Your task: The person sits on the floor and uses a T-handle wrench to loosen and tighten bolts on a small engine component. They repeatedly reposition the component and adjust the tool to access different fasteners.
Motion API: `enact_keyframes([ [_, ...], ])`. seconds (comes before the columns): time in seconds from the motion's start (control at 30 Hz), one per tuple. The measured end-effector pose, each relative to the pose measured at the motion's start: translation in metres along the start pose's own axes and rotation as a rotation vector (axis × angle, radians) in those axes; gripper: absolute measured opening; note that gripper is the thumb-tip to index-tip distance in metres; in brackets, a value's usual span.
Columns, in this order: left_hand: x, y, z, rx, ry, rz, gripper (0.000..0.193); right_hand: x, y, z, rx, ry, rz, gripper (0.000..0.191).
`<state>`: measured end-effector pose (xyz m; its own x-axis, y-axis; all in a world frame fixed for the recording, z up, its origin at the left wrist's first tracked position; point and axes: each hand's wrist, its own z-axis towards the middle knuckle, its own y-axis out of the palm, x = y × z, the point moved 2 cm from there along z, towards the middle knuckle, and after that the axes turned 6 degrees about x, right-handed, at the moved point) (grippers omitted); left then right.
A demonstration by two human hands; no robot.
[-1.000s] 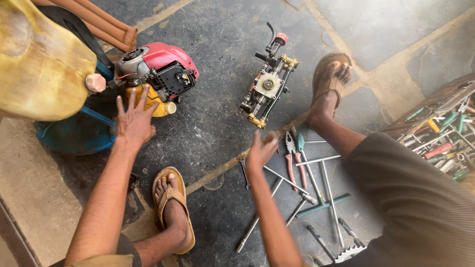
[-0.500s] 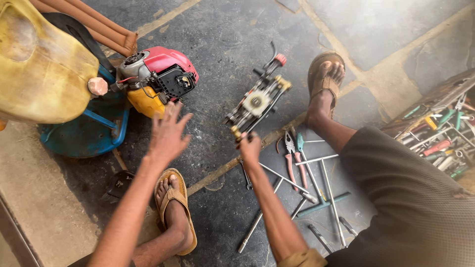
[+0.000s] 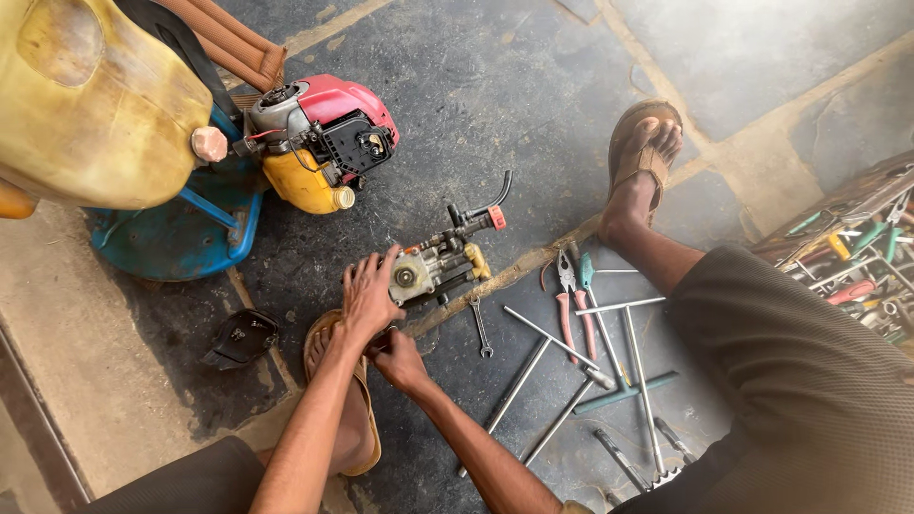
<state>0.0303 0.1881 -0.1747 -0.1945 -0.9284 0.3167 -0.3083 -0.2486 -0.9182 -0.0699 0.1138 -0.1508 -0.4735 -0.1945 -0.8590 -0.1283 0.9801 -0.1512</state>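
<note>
Both hands met at the near-left edge of the ribbed metal pump assembly (image 3: 440, 265) on dark stone, left hand (image 3: 368, 298) spread loosely against it, right hand (image 3: 397, 359) clenched just beside, steel rods (image 3: 547, 366) crowding its right.

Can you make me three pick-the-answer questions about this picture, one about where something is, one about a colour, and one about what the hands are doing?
1. Where does the small spanner lie?
A on the blue stool
B on the floor right of the pump part
C in the toolbox

2. What colour is the engine cover?
A red
B green
C white

3. The left hand is:
A up in the air
B resting on the pump part
C holding pliers

Answers: B, it lies on dark floor; A, red top; B, fingers touch its metal end.
</note>
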Motion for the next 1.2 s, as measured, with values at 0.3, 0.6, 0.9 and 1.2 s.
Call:
enact_keyframes([
  [0.3, -0.008, 0.009, -0.025, 0.106, 0.268, 0.260, 0.103, -0.014, -0.042, -0.031, 0.479, -0.301, -0.385, 0.013],
  [0.6, -0.018, 0.009, -0.038, 0.068, 0.368, 0.317, 0.076, -0.013, -0.058, -0.005, 0.621, -0.581, -0.648, 0.012],
  [0.9, -0.008, -0.013, -0.015, -0.192, 0.282, 0.181, 0.050, -0.010, -0.165, 0.047, 0.268, 0.231, -0.618, 0.037],
  [1.2, -0.037, -0.005, -0.015, -0.121, 0.188, 0.144, 0.044, -0.013, -0.142, 0.042, 0.240, -0.081, -0.314, 0.021],
])
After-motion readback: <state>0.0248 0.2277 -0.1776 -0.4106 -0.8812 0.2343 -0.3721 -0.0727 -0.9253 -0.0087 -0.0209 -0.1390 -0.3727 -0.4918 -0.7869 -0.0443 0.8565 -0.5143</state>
